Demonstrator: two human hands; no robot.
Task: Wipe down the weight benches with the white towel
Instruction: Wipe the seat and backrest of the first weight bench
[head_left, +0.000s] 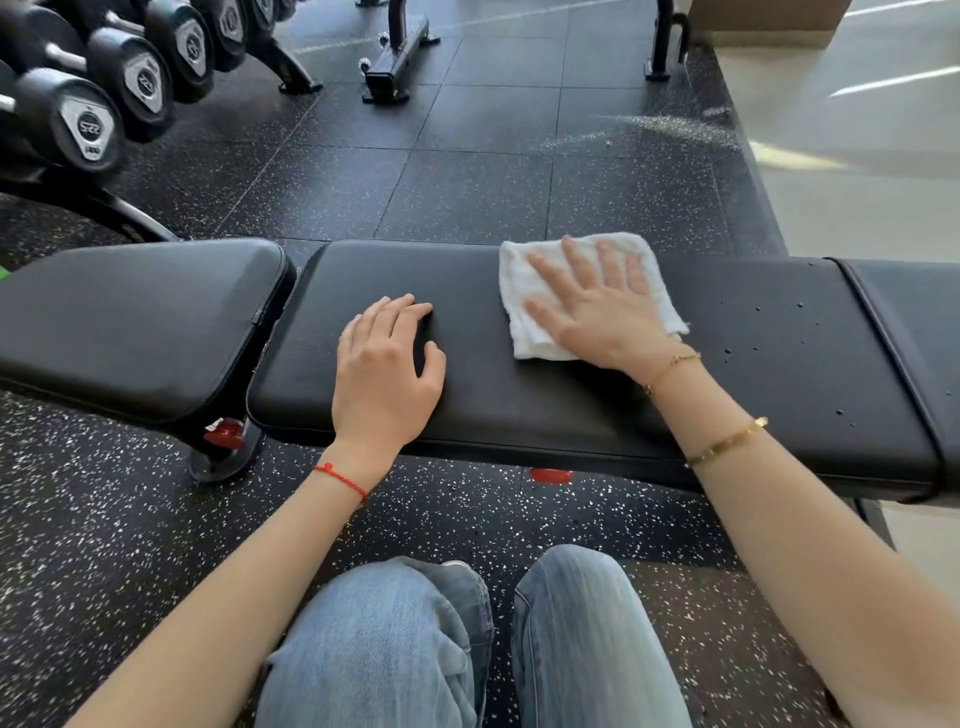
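Right hand (597, 306) flat, fingers spread, pressing white towel (524, 291) against weight bench (519, 405) pad near far edge; likely for even wiping pressure. Left hand (384, 374) rests loose on pad, holding nothing, apparently bracing. Droplets (763, 317) toward right end.

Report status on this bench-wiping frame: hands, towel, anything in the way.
Right hand flat, pressing white towel on bench pad. Left hand resting bare on pad, holding nothing. Droplets unwiped right of towel. Nothing blocking.
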